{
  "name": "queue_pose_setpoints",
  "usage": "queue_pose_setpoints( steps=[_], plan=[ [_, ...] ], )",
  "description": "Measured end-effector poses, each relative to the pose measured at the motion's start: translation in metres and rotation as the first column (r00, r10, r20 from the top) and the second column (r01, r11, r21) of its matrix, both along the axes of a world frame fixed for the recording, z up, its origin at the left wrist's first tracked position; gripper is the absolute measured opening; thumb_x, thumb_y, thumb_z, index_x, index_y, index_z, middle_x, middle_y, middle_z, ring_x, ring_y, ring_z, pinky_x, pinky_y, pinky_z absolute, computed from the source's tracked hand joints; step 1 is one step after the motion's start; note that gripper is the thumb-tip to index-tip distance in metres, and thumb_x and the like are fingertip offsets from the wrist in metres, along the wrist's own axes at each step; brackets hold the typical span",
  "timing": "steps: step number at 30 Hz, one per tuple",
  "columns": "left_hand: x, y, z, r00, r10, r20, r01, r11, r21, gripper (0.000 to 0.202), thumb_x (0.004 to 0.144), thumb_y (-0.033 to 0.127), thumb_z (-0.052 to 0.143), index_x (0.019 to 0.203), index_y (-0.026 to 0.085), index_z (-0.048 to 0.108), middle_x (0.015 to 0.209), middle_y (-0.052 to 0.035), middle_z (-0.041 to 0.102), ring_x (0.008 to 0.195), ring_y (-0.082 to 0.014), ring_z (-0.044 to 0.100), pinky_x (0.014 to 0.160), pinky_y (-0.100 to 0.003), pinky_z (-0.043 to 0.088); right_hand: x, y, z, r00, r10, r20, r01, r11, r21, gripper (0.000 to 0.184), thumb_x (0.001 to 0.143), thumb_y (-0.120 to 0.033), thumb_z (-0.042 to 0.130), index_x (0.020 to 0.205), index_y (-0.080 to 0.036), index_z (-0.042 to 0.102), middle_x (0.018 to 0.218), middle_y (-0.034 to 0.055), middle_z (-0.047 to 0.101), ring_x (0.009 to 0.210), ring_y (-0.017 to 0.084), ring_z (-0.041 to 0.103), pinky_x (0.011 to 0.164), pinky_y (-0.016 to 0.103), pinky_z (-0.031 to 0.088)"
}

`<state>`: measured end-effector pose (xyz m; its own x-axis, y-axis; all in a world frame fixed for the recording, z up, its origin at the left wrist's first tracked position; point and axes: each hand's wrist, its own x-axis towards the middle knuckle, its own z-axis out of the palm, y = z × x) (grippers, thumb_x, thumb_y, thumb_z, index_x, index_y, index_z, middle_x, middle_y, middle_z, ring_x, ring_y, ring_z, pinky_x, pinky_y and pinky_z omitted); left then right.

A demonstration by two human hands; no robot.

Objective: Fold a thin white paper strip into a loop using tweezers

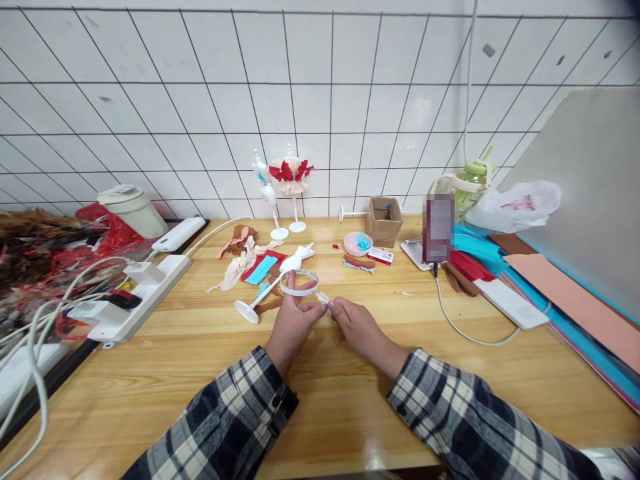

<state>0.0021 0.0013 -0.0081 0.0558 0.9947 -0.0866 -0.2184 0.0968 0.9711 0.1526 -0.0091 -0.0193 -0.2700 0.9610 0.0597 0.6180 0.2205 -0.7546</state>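
Observation:
My left hand (295, 321) holds a roll of narrow white tape (300, 291), with a finger inside the ring and the thumb toward the loose end. The fingers of my right hand (363, 327) pinch near that end, where a short white strip (323, 298) shows between both hands. Just beyond the roll, a small white mannequin (296, 259) on a stand lies on its side, its round base (247, 312) to the left. Blue crepe paper (263, 269), red pieces and a cream ruffled strip (239, 268) lie around it.
Two upright mini mannequins, one with red bows (291, 171), stand by the tiled wall. A cardboard box (385, 221), pink dish (358, 245) and card (381, 256) are behind. A power strip (143, 297) lies left; a phone (438, 228), cable and coloured sheets (575, 287) are right.

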Motion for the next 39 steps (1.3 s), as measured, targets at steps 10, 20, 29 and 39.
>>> queue_pose_setpoints(
  steps=[10, 20, 29, 39],
  plan=[
    [0.0, 0.001, -0.001, 1.0, 0.0, 0.01, 0.0, 1.0, 0.008, 0.107, 0.063, 0.016, 0.078, 0.149, 0.029, 0.015, 0.131, -0.013, 0.055, 0.076, -0.0099, 0.063, 0.08, -0.03, 0.052, 0.0, 0.0, 0.002, 0.999, -0.007, 0.037, 0.006, 1.0, 0.013, 0.038, 0.099, -0.043, 0.029, 0.079, -0.022, 0.053, 0.075, 0.0023, 0.062, 0.068, 0.016, 0.054, 0.062, 0.025, 0.036],
    [-0.001, 0.001, 0.002, 0.995, -0.045, 0.093, 0.045, 0.999, 0.001, 0.106, 0.064, 0.01, 0.075, 0.148, 0.034, 0.015, 0.136, -0.0119, 0.05, 0.071, -0.0065, 0.06, 0.074, -0.025, 0.051, 0.008, 0.004, 0.006, 0.999, 0.051, -0.02, -0.051, 0.999, 0.006, 0.042, 0.098, -0.045, 0.027, 0.08, -0.02, 0.056, 0.077, 0.0025, 0.063, 0.072, 0.015, 0.056, 0.067, 0.026, 0.039],
    [-0.001, -0.001, 0.007, 0.993, -0.044, 0.107, 0.044, 0.999, -0.002, 0.109, 0.063, 0.008, 0.074, 0.149, 0.034, 0.013, 0.131, -0.0098, 0.053, 0.065, -0.0028, 0.054, 0.068, -0.02, 0.049, 0.033, 0.016, 0.018, 0.977, -0.084, 0.197, 0.111, 0.985, -0.13, 0.052, 0.095, -0.057, 0.025, 0.091, -0.021, 0.063, 0.094, 0.0083, 0.07, 0.089, 0.021, 0.062, 0.073, 0.03, 0.04],
    [0.0, -0.001, 0.003, 0.996, -0.076, 0.044, 0.077, 0.997, -0.025, 0.11, 0.064, 0.011, 0.075, 0.148, 0.035, 0.008, 0.143, -0.0137, 0.042, 0.067, -0.0044, 0.059, 0.068, -0.023, 0.051, 0.039, 0.015, 0.028, 0.964, -0.228, 0.134, 0.204, 0.963, 0.174, 0.021, 0.087, -0.035, 0.051, 0.093, -0.021, 0.066, 0.09, 0.0055, 0.068, 0.08, 0.018, 0.06, 0.069, 0.028, 0.04]
  ],
)
